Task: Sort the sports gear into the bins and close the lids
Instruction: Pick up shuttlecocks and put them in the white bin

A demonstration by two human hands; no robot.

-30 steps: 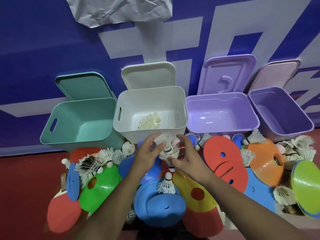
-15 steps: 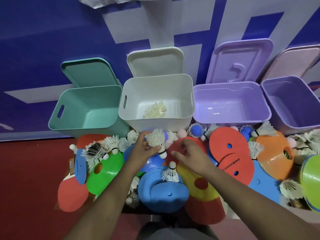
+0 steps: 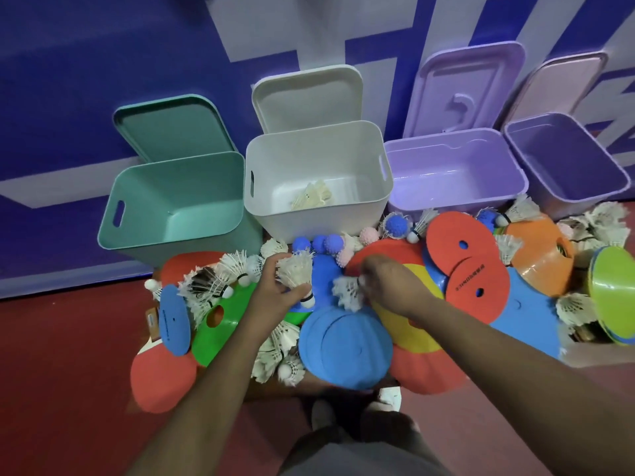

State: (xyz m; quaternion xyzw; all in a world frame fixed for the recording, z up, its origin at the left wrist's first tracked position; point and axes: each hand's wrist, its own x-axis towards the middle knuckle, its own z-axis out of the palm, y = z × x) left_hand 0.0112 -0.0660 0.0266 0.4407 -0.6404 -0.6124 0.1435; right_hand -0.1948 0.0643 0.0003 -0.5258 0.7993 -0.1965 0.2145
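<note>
A person seen from their own viewpoint. Two forearms, uncovered from wrist to the picture's edge, end in a bare left hand (image 3: 275, 290) and a bare right hand (image 3: 388, 286). At bottom centre is a plain grey fabric garment (image 3: 360, 458), blurred, its type unclear. Just above it are a rounded white shoe toe (image 3: 390, 396) and a duller pale shoe toe (image 3: 321, 412) beside it.

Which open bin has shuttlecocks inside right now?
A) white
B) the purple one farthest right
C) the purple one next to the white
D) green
A: a few pale shuttlecocks lie on the bottom of the white bin.
</note>
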